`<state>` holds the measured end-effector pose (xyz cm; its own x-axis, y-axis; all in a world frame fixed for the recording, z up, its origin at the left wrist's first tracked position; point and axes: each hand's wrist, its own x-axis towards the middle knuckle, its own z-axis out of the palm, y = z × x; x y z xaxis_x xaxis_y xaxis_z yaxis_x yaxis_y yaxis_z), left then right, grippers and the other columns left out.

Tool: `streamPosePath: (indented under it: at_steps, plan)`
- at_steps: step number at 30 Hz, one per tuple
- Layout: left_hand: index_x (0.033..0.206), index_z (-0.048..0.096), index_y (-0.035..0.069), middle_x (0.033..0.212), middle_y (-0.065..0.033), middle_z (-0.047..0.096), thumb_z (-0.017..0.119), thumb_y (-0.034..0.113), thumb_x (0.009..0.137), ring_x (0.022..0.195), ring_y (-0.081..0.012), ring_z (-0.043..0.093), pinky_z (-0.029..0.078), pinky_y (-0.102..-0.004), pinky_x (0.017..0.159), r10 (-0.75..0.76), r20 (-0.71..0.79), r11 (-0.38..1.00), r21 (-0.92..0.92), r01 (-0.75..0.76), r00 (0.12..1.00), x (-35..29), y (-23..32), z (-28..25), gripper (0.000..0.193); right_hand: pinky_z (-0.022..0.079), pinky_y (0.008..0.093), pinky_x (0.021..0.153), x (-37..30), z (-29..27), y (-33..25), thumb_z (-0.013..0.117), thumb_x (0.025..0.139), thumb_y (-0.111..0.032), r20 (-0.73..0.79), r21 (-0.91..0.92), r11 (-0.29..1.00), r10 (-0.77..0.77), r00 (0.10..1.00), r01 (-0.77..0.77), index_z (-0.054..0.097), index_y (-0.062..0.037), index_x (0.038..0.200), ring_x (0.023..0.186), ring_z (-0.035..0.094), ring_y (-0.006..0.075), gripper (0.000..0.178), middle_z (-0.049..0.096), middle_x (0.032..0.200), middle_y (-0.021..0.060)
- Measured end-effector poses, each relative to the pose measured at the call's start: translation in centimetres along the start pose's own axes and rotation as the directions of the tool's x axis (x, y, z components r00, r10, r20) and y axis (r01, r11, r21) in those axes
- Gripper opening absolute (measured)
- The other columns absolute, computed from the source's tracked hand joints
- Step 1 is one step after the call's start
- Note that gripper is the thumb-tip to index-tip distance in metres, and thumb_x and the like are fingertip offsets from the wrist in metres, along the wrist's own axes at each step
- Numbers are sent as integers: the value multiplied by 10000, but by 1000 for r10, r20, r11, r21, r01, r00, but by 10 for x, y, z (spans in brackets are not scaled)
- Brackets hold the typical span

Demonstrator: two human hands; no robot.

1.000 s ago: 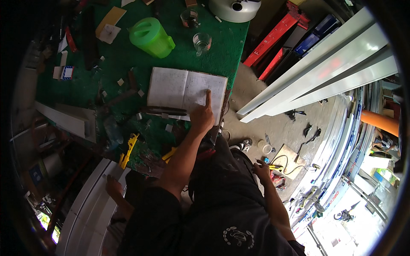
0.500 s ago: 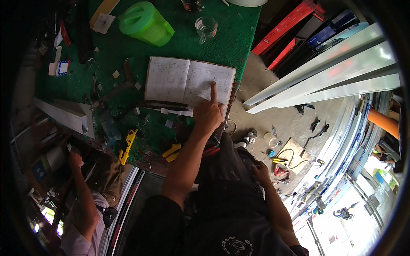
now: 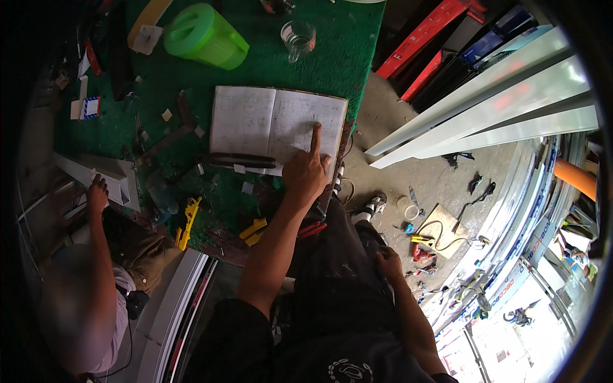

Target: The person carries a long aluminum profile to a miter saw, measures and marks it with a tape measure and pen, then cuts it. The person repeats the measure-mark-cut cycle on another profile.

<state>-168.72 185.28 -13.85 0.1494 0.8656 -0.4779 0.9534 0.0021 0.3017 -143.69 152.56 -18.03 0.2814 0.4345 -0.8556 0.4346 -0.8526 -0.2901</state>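
My left hand (image 3: 305,175) lies over the right page of an open notebook (image 3: 242,121) with handwritten notes and sketches. Its index finger is stretched out onto the page, the thumb points away from it, and nothing is in the hand. My right hand (image 3: 388,263) rests on my thigh at the dark trousers, fingers lying loosely against the cloth, holding nothing I can see. A dark, long pen-like tool (image 3: 239,159) lies along the notebook's lower edge. Just left of my left forearm is a yellow tool (image 3: 253,232), and red handles (image 3: 311,230) show on its other side.
On the green table (image 3: 255,70) stand a green lidded pitcher (image 3: 207,38) and a glass mug (image 3: 297,39). A yellow tool (image 3: 188,223) lies near the front edge. A co-worker's hand (image 3: 97,193) is by a white metal channel (image 3: 115,179). Long white profiles (image 3: 485,108) lean at the right.
The co-worker's hand has moved up to the white channel, and that person leans further into view. The view has shifted slightly; my left finger stays on the page and my right hand on my thigh.
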Motion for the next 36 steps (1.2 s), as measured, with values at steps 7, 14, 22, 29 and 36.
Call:
streamPosePath:
  at_steps: [7, 14, 22, 29, 36]
  plan:
    - [1635, 123, 212, 756, -197, 672, 670, 380, 958, 675, -382, 689, 528, -482, 584, 13, -27, 1000, 5, -13, 1000, -1, -1, 3, 887, 540, 417, 938, -9, 7, 8, 715, 906, -295, 36, 2, 998, 56, 998, -57, 630, 8, 1294, 1085, 702, 354, 500, 720, 1148, 243]
    - [1638, 99, 194, 783, -221, 688, 646, 364, 967, 682, -396, 693, 538, -504, 631, -12, 21, 1000, -2, 12, 1000, 1, 5, -5, 882, 540, 419, 938, 0, 12, 11, 727, 905, -299, 93, 64, 996, 50, 994, -56, 626, -2, 1303, 1081, 705, 344, 506, 731, 1127, 229]
    - [1589, 119, -55, 634, -134, 678, 671, 192, 858, 562, -309, 689, 547, -437, 537, 59, -60, 995, 89, -53, 996, 7, 15, 11, 949, 534, 400, 953, -2, 23, 28, 702, 910, -244, 301, 73, 980, -198, 933, 185, 639, -29, 1313, 1101, 705, 303, 462, 740, 1154, 177]
    - [1574, 117, -99, 635, -144, 677, 679, 185, 825, 561, -311, 688, 552, -437, 536, 79, -89, 995, 69, -74, 993, 9, 13, 21, 978, 535, 393, 917, 0, 16, 13, 660, 883, -210, 624, -50, 989, -76, 778, 136, 725, 8, 1172, 1037, 714, 270, 368, 747, 1114, 201]
    - [1573, 110, -102, 691, -170, 702, 656, 186, 823, 607, -328, 705, 558, -453, 560, 79, -40, 995, 56, -77, 996, 12, 11, 19, 972, 539, 418, 859, -38, -33, -70, 595, 955, -311, 635, -152, 972, -43, 771, 180, 724, 43, 1122, 996, 718, 262, 412, 749, 1084, 209]
